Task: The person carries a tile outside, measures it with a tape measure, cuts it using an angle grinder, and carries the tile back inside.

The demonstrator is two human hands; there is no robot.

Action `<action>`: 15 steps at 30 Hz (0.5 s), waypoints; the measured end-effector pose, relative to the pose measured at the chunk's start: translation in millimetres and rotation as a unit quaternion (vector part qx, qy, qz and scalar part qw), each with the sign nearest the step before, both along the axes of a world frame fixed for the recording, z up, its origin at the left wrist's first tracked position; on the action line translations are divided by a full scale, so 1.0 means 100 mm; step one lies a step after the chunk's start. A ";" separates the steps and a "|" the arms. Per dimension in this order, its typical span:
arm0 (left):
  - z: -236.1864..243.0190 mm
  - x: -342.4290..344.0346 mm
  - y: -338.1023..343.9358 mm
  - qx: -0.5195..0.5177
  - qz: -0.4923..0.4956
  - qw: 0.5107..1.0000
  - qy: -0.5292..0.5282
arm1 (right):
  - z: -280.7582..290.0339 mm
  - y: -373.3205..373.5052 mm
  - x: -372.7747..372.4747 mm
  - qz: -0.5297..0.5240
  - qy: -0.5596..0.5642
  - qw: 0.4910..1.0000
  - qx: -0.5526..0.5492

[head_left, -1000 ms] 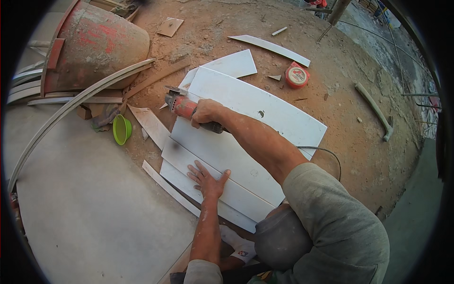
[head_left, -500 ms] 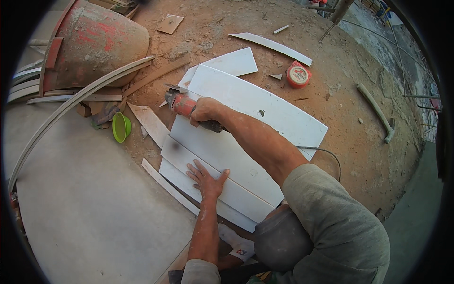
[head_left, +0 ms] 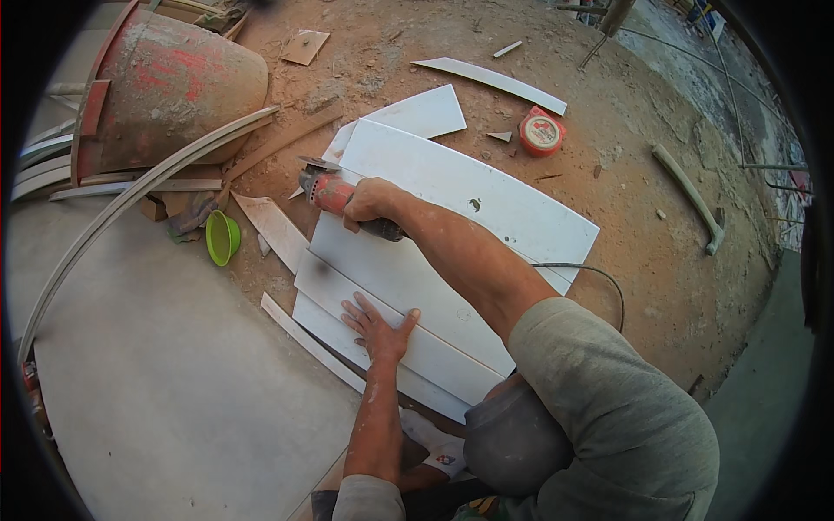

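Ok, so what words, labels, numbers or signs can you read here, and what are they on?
Red tape measure: printing on its round pale face, too small to read clearly.
White sock: small mark, too blurred to read.
White tile: faint round mark, unreadable.
I can read none.

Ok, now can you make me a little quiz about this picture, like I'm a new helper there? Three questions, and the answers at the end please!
1. Which hand is gripping the red power tool?
2. True or false: the left hand has its fingers spread on a white panel.
3. Put these in order from the picture's left to its right: hammer, green bowl, red tape measure.

Key:
1. The right hand.
2. True.
3. Green bowl, red tape measure, hammer.
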State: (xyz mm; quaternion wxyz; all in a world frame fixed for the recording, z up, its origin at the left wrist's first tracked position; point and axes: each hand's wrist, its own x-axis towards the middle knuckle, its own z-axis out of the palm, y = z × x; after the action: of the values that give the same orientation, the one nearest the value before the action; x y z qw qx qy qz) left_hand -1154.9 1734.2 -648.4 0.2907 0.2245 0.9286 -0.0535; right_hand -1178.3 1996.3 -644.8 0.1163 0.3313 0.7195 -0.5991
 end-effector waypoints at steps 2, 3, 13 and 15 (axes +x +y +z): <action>0.01 0.00 0.00 0.010 0.000 1.000 0.004 | 0.01 0.00 0.01 -0.004 0.000 1.000 -0.004; 0.01 0.00 0.00 0.013 -0.001 1.000 0.003 | 0.01 0.00 0.02 0.004 -0.008 1.000 0.000; 0.02 0.00 0.02 -0.008 0.000 1.000 0.004 | 0.03 0.02 0.11 0.017 -0.041 0.999 -0.001; 0.02 0.00 0.01 0.004 -0.003 1.000 0.005 | 0.02 0.02 0.11 0.013 -0.033 0.999 -0.013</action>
State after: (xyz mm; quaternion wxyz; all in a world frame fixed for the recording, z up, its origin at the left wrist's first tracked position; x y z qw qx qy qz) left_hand -1154.6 1734.7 -646.5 0.2853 0.2286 0.9294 -0.0517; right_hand -1166.9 1997.8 -642.4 0.1516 0.3399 0.7115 -0.5960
